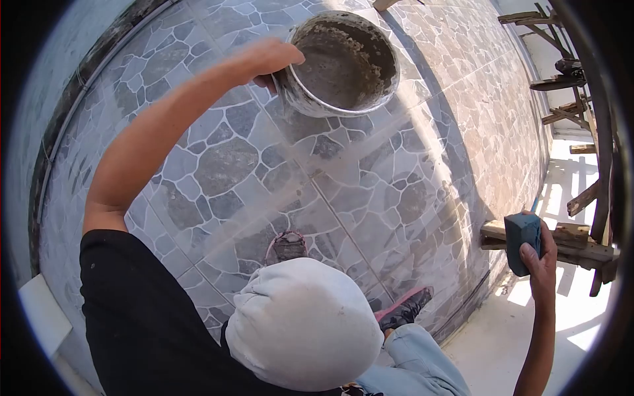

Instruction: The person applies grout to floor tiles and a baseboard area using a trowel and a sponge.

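The view looks steeply down on a person in a black shirt and a pale grey head covering (300,323), standing on a floor of stone-pattern tiles (224,165).

The left hand (274,59) is stretched out ahead to a dirty metal bucket (343,63) near the far end of the tiled floor. Its fingers are closed over the bucket's near rim, thumb on top, and the bucket is tilted so that its mouth faces the camera. The inside is caked with grey mortar or grout; whether any loose mix lies at the bottom cannot be told.

The right hand (543,261) is held out over the right edge of the floor, fingers wrapped round a blue sponge block (522,241).

As to progress: the tiles look laid across the whole visible floor, with the joints filled and a pale, dusty haze over much of the surface, strongest in the sunlit right part. Judging by that haze, wiping down is what remains.

Two shoes (404,309) show on the tiles below the head. Beyond the floor's right edge lie rough timber planks (574,241) and a lower, bright concrete surface (502,336).
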The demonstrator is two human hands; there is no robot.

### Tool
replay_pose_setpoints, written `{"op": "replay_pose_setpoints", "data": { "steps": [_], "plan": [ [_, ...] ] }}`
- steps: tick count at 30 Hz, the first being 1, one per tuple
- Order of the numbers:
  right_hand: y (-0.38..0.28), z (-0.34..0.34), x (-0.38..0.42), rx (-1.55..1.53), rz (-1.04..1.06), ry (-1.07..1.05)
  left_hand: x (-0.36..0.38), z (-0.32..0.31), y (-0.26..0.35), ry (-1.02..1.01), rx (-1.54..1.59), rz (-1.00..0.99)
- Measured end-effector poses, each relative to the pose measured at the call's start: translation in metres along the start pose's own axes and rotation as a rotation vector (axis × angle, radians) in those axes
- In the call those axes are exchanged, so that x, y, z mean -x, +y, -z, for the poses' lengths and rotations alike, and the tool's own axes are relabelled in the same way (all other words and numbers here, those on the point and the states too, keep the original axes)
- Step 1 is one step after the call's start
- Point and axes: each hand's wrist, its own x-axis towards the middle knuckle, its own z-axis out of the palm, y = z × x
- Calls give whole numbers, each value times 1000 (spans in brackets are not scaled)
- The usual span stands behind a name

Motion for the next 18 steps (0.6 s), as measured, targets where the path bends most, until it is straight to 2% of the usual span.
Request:
{"op": "replay_pose_setpoints", "data": {
  "steps": [1,4,6,7,9,11,14,16,17,18],
  "plan": [
    [-22,-11,-21,-55,62,-116,-3,7,-9,24,39,29],
    [-71,-42,-74,32,358,-193,-14,21,-31,75,54,90],
    [-108,-63,-108,138,563,-216,-12,29,-39,142,141,160],
    [-129,-73,-124,159,599,-255,-15,32,-51,170,150,167],
    [-162,-101,-165,196,782,-246,-23,36,-72,96,188,145],
    [-198,-132,-208,231,885,-266,-10,36,-68,123,159,163],
    [-237,-179,-267,330,973,-246,12,44,-70,162,19,194],
    [-256,-211,-306,386,968,-357,34,55,-78,205,-114,243],
    [-265,-220,-314,346,1005,-376,52,59,-86,262,-14,187],
    [-274,-228,-320,368,899,-506,73,63,-93,324,82,128]
  ]
}}
